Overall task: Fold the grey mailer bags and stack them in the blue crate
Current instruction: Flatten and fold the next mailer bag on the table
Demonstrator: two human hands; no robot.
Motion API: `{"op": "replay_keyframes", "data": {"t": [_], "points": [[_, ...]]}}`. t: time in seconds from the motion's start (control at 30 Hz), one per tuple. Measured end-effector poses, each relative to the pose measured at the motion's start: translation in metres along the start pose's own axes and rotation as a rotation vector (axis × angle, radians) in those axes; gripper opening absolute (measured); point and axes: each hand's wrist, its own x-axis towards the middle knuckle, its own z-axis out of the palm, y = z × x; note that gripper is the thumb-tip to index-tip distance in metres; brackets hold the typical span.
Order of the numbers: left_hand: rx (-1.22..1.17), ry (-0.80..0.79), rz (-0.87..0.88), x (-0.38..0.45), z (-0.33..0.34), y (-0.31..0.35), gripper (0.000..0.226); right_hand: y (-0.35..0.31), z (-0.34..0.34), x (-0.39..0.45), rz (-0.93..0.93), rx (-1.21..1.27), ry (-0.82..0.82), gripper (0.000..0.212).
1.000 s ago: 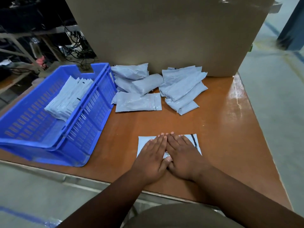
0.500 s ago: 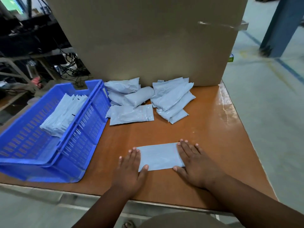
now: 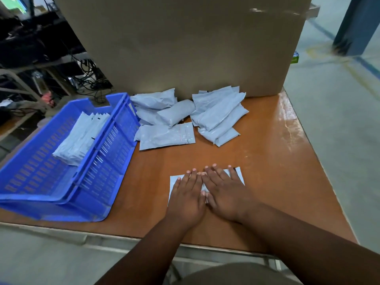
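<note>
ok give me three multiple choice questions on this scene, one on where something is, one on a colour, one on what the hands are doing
1. Where does the blue crate stand?
A. on the table's left side
B. on the cardboard box
C. on the floor

2. What colour is the table top?
A. white
B. orange-brown
C. green

3. How are the hands placed?
A. both lifted off the table
B. one inside the crate
C. both flat on one mailer bag

Answers:
1 A, the crate sits left of the loose pile of bags.
2 B, its bare surface shows orange-brown.
3 C, the left hand and right hand press it side by side, fingers straight.
</note>
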Motion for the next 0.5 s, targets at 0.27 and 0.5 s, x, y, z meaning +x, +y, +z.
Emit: {"op": "replay_keyframes", "data": {"t": [0.27, 0.5], "points": [[-0.012, 0.003, -0.043, -0.011, 0.013, -0.036, 0.078, 0.014, 0.001, -0.008, 0.087, 0.017, -0.039, 0.075], [-0.012, -0.106, -0.118, -0.027, -0.006, -0.062, 0.1, 0.03, -0.002, -0.022, 0.159, 0.084, -0.081, 0.079]]}}
